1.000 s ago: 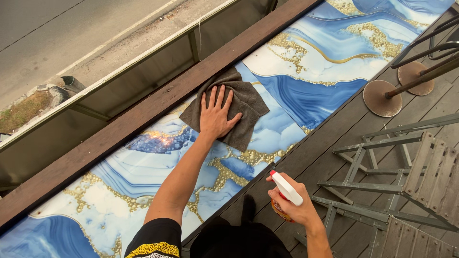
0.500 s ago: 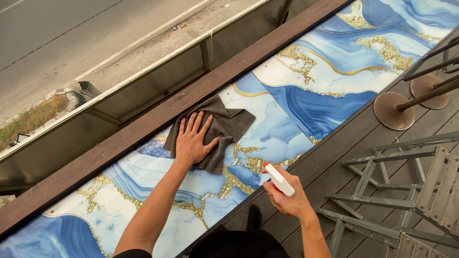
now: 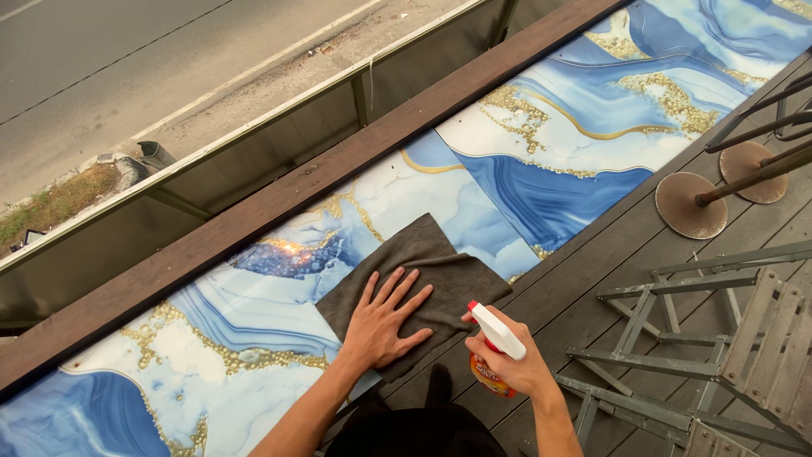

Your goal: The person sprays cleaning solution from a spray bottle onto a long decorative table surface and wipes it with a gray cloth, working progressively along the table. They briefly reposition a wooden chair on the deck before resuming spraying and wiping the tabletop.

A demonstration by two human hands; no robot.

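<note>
My left hand (image 3: 382,324) lies flat with fingers spread on a dark grey cloth (image 3: 414,283), pressing it onto a long counter top (image 3: 541,161) patterned in blue, white and gold marble. My right hand (image 3: 512,366) grips a spray bottle (image 3: 492,349) with a white trigger head, a red nozzle tip and an orange body. It is held just off the counter's near edge, beside the cloth's right corner.
A dark wooden rail (image 3: 279,199) borders the counter's far side, with a glass barrier and a road below. Round stool bases (image 3: 692,205) stand on the dark deck boards at right. Folded grey slatted chairs (image 3: 719,338) lie at lower right.
My left hand has slid the cloth toward the counter's near edge. The right hand with the bottle stays close beside it, and the view has shifted left along the counter.
</note>
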